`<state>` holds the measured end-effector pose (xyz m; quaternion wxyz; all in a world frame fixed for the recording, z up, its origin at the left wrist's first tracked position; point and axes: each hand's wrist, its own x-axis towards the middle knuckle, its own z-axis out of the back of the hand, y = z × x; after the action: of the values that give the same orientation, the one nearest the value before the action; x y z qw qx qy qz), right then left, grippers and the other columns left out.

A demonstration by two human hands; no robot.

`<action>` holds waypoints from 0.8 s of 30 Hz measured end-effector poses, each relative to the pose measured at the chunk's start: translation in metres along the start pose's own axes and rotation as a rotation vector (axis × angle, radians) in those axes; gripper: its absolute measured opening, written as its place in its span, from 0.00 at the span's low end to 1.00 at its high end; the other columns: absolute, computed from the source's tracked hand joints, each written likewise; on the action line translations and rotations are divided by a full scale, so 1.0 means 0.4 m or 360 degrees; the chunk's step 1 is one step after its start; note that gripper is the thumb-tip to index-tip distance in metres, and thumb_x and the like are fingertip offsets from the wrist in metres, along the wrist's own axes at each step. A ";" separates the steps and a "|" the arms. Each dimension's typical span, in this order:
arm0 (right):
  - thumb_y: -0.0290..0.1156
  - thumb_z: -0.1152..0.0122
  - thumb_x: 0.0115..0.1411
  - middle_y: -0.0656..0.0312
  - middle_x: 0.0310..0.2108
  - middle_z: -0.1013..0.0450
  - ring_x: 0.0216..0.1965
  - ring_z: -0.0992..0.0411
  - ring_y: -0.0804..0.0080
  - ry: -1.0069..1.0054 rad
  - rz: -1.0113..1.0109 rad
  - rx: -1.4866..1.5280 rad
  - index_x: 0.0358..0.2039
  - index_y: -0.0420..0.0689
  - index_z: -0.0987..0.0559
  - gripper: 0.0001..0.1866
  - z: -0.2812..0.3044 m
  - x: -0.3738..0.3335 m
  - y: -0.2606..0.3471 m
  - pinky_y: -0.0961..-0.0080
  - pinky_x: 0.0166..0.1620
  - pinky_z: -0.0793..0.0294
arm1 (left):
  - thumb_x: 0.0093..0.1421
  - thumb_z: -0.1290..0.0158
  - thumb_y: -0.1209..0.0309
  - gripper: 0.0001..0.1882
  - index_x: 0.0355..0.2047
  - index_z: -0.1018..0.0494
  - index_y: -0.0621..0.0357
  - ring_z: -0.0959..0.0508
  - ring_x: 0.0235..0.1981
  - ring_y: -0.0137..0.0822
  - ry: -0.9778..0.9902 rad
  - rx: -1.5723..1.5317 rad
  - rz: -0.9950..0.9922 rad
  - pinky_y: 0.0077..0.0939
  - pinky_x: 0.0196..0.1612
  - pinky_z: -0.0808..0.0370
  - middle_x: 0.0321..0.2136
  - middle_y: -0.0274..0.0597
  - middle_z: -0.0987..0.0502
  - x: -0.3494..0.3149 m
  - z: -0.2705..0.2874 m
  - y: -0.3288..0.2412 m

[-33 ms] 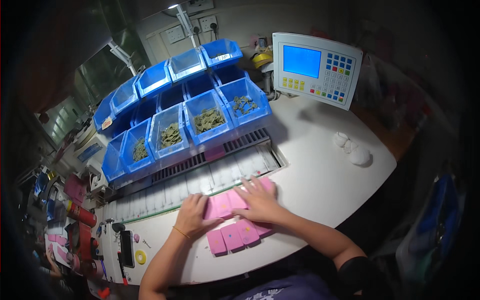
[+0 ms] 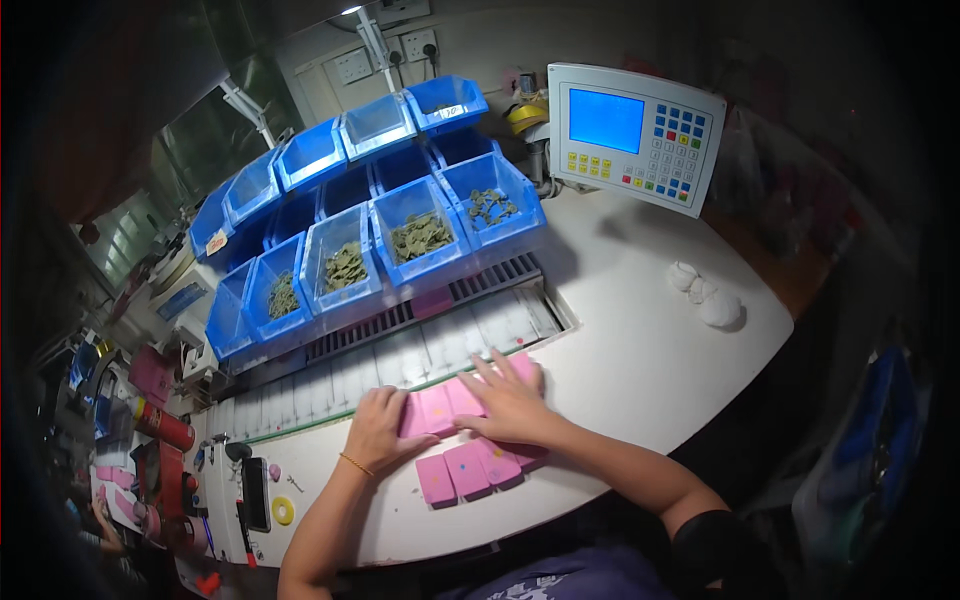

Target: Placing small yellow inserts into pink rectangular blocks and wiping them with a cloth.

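Note:
A row of pink rectangular blocks lies on the white table by the long slotted panel. My left hand is closed on the row's left end, fingers together at the far side and thumb along the near edge. Across the right part of the row lies my right hand. Its fingers are spread over the blocks and reach the far edge, with the thumb at the near edge. A second group of pink blocks with small coloured dots sits nearer me, partly under my right wrist.
Blue bins, several holding small greenish pieces, stand tiered behind the panel. At the back right is a keypad console with a blue screen. White bundle lies right; phone and yellow ring lie left.
Both hands have shifted slightly left together with the far row of pink blocks. The nearer group stays almost where it was.

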<state>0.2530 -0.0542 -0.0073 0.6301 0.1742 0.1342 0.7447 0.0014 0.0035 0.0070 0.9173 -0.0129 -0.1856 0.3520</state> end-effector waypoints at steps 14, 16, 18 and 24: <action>0.66 0.41 0.54 0.43 0.70 0.51 0.71 0.59 0.37 0.0063 0.0734 -0.0131 0.66 0.53 0.35 0.45 0.008 -0.166 0.061 0.33 0.67 0.63 | 0.49 0.40 0.38 0.54 0.71 0.48 0.47 0.60 0.71 0.63 0.0207 -0.0116 0.0566 0.63 0.68 0.62 0.71 0.58 0.56 -0.237 0.014 -0.236; 0.65 0.41 0.54 0.43 0.69 0.49 0.71 0.57 0.37 0.0013 0.0778 -0.0166 0.65 0.53 0.34 0.44 -0.017 -0.133 0.072 0.34 0.68 0.62 | 0.54 0.43 0.41 0.47 0.70 0.44 0.45 0.63 0.72 0.61 0.0217 0.0052 0.0537 0.64 0.68 0.67 0.72 0.56 0.59 -0.202 0.017 -0.203; 0.66 0.42 0.55 0.45 0.68 0.45 0.71 0.54 0.37 -0.0144 0.0658 -0.0206 0.64 0.50 0.33 0.44 -0.019 -0.084 0.075 0.37 0.68 0.60 | 0.54 0.44 0.39 0.47 0.69 0.44 0.44 0.61 0.72 0.60 0.0155 0.0124 0.0530 0.65 0.68 0.65 0.72 0.53 0.57 -0.191 0.000 -0.163; 0.51 0.40 0.60 0.47 0.63 0.36 0.67 0.45 0.44 -0.0219 0.0734 0.0183 0.62 0.46 0.31 0.34 0.022 0.032 -0.022 0.43 0.67 0.51 | 0.60 0.42 0.61 0.39 0.68 0.44 0.58 0.54 0.71 0.56 -0.0361 -0.0790 0.0998 0.47 0.71 0.57 0.71 0.53 0.52 -0.197 0.060 0.047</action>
<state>0.2628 -0.0403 -0.0018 0.4402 0.2861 0.0896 0.8464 -0.0728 -0.0364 0.0001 0.7084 -0.2508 -0.3520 0.5580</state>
